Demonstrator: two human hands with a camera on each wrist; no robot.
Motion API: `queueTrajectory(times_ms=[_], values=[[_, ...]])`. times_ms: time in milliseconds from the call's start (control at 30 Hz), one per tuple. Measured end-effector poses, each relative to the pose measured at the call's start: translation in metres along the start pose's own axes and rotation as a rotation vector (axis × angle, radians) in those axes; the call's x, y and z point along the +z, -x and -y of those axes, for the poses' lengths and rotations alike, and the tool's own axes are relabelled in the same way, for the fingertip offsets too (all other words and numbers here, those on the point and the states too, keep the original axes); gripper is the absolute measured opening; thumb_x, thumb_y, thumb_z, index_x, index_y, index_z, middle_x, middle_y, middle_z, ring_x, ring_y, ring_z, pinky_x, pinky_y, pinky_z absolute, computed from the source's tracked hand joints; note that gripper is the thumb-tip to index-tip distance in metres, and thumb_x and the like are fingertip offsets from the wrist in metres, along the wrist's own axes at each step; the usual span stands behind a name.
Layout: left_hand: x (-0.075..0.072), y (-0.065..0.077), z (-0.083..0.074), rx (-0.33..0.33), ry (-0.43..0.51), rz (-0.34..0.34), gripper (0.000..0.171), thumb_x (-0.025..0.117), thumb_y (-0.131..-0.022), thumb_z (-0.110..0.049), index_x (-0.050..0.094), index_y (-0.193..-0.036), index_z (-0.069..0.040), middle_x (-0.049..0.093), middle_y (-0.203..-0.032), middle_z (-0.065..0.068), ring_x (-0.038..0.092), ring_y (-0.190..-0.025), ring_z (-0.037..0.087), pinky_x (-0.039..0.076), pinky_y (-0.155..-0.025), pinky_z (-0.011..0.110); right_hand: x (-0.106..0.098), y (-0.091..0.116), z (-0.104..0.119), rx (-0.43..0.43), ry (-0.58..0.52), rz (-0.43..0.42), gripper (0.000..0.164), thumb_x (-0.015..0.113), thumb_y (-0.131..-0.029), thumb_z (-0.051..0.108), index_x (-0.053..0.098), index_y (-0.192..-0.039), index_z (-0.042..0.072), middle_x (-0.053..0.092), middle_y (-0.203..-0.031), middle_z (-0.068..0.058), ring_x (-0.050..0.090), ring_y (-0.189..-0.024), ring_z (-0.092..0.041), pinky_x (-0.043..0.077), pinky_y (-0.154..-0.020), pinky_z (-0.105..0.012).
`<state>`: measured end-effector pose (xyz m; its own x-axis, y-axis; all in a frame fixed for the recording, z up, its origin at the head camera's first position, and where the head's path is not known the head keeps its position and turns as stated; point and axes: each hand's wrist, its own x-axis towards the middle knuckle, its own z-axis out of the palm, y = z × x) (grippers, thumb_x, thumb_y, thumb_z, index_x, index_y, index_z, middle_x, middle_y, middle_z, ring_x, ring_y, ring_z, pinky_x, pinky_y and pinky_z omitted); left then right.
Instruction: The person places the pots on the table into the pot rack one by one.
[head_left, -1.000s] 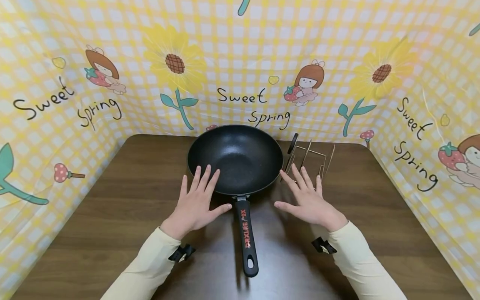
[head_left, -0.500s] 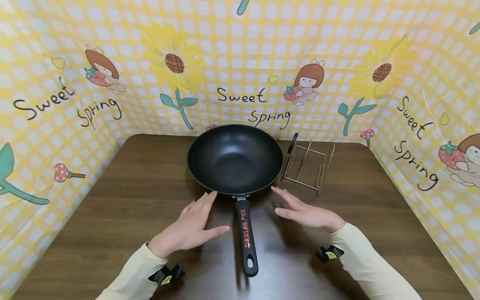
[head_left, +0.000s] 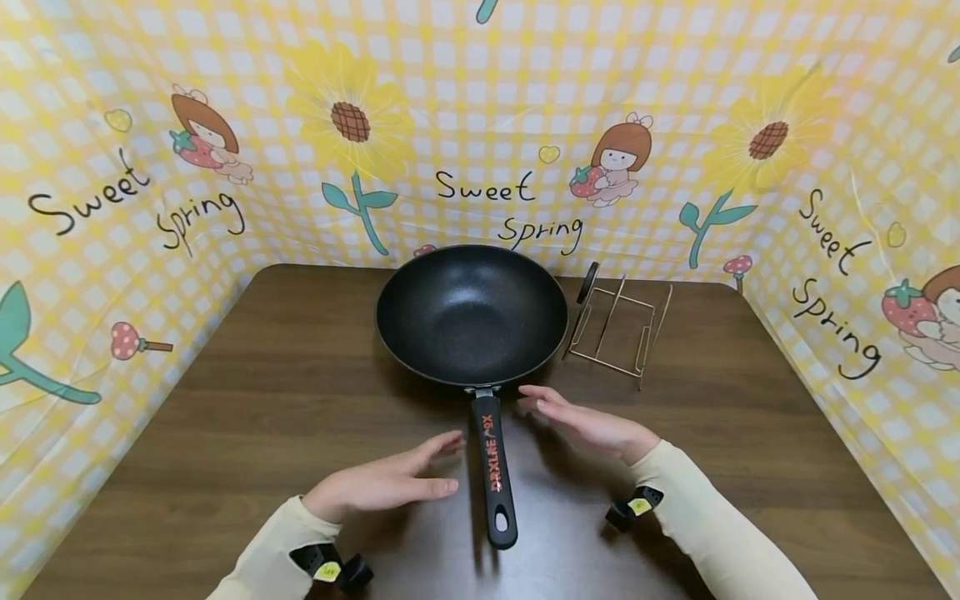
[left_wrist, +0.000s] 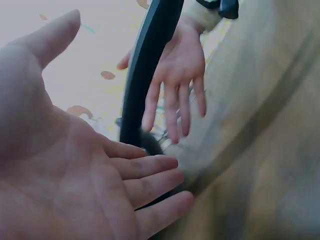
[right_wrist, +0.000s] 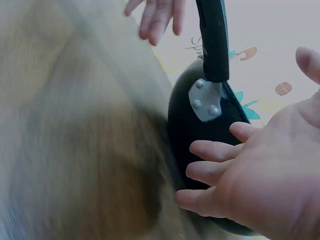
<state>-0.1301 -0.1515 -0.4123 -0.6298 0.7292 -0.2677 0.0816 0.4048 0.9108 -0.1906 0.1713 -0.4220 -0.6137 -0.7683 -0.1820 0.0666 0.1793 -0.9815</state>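
Note:
A black wok (head_left: 471,321) stands near the back of the table, its black handle (head_left: 495,475) with red lettering pointing toward me. My left hand (head_left: 386,479) is to the left of the handle, fingers extended and holding nothing. On the other side, just below the wok's rim, my right hand (head_left: 588,425) has its palm turned inward, also holding nothing. The left wrist view shows the handle (left_wrist: 147,70) between both hands. In the right wrist view, a riveted metal bracket (right_wrist: 206,102) joins handle and wok, with my right fingers (right_wrist: 215,172) overlapping the wok's side.
To the right of the wok sits a thin wire rack (head_left: 611,329) with a dark round piece (head_left: 588,283) at its left end. A yellow checked cloth (head_left: 480,125) surrounds the wooden table (head_left: 247,400) at the back and both sides.
Both hands have drawn back from beside the wok's rim toward the handle and turned from palms down to palms facing inward. The wok and rack have stayed in place.

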Motion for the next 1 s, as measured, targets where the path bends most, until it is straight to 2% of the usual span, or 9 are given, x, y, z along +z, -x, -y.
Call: queueTrajectory(times_ms=[67,167,267,367,533,600,700,867,1000], values=[[0.004,-0.002,0.001,0.009,0.09,0.053,0.079,0.048,-0.103,-0.044,0.011,-0.156,0.002,0.025,-0.158,0.025,0.025,-0.145,0.04,0.029,-0.113,0.055,0.002,-0.005,-0.004,-0.012,-0.062,0.021,0.073,0.034,-0.107,0.043,0.005,-0.154,-0.004,0.011,-0.157,-0.033,0.001,-0.147,-0.045,-0.006,-0.116,-0.059],[0.015,-0.005,-0.004,0.008,0.251,0.069,0.077,0.046,-0.103,-0.041,0.012,-0.155,0.005,0.027,-0.156,0.026,0.027,-0.144,0.039,0.03,-0.113,0.051,0.006,-0.012,-0.01,-0.016,-0.147,0.045,0.074,0.033,-0.107,0.045,0.003,-0.155,-0.004,0.01,-0.159,-0.032,-0.001,-0.148,-0.045,-0.007,-0.116,-0.058],[0.029,-0.012,0.0,0.085,0.432,0.107,0.076,0.044,-0.105,-0.036,0.009,-0.152,0.011,0.025,-0.155,0.031,0.029,-0.143,0.038,0.032,-0.113,0.046,0.01,-0.021,-0.014,-0.034,-0.224,0.066,0.074,0.03,-0.108,0.044,0.001,-0.154,-0.006,0.008,-0.159,-0.033,-0.001,-0.148,-0.045,-0.004,-0.118,-0.055],[0.044,-0.021,0.005,0.154,0.655,0.191,0.073,0.04,-0.107,-0.033,0.006,-0.151,0.014,0.023,-0.156,0.032,0.034,-0.142,0.031,0.033,-0.113,0.042,0.014,-0.029,-0.016,-0.035,-0.312,0.083,0.073,0.027,-0.108,0.042,-0.002,-0.153,-0.008,0.007,-0.159,-0.033,0.002,-0.149,-0.043,0.0,-0.119,-0.052],[0.061,-0.033,0.01,0.217,0.952,0.267,0.071,0.039,-0.108,-0.034,0.009,-0.151,0.015,0.033,-0.153,0.028,0.039,-0.14,0.028,0.032,-0.113,0.041,0.022,-0.04,-0.016,-0.025,-0.481,0.105,0.065,0.026,-0.109,0.039,0.008,-0.153,-0.005,0.027,-0.154,-0.023,0.028,-0.142,-0.032,0.017,-0.119,-0.044],[0.066,-0.036,0.008,0.241,1.022,0.262,0.069,0.04,-0.108,-0.033,0.013,-0.151,0.013,0.04,-0.15,0.025,0.041,-0.139,0.029,0.032,-0.113,0.042,0.025,-0.043,-0.017,-0.03,-0.543,0.116,0.058,0.027,-0.109,0.038,0.019,-0.15,-0.002,0.035,-0.148,-0.018,0.038,-0.134,-0.026,0.026,-0.115,-0.039],[0.072,-0.038,0.004,0.273,1.096,0.247,0.064,0.038,-0.108,-0.029,0.016,-0.152,0.011,0.049,-0.145,0.02,0.044,-0.137,0.03,0.031,-0.114,0.044,0.027,-0.046,-0.019,-0.028,-0.618,0.139,0.052,0.028,-0.109,0.038,0.026,-0.147,0.001,0.037,-0.148,-0.019,0.04,-0.134,-0.026,0.034,-0.11,-0.035],[0.079,-0.04,-0.006,0.238,1.213,0.227,0.059,0.036,-0.108,-0.025,0.017,-0.152,0.009,0.052,-0.14,0.015,0.047,-0.134,0.029,0.035,-0.111,0.041,0.03,-0.051,-0.019,-0.034,-0.686,0.193,0.056,0.019,-0.11,0.036,0.018,-0.152,-0.001,0.032,-0.154,-0.024,0.029,-0.145,-0.033,0.034,-0.112,-0.036],[0.084,-0.042,-0.011,0.203,1.254,0.191,0.054,0.039,-0.108,-0.024,0.026,-0.15,0.006,0.056,-0.134,0.011,0.052,-0.128,0.025,0.039,-0.109,0.038,0.033,-0.056,-0.016,-0.059,-0.746,0.224,0.049,0.012,-0.11,0.034,0.033,-0.143,0.004,0.04,-0.148,-0.021,0.033,-0.143,-0.032,0.028,-0.116,-0.039]])
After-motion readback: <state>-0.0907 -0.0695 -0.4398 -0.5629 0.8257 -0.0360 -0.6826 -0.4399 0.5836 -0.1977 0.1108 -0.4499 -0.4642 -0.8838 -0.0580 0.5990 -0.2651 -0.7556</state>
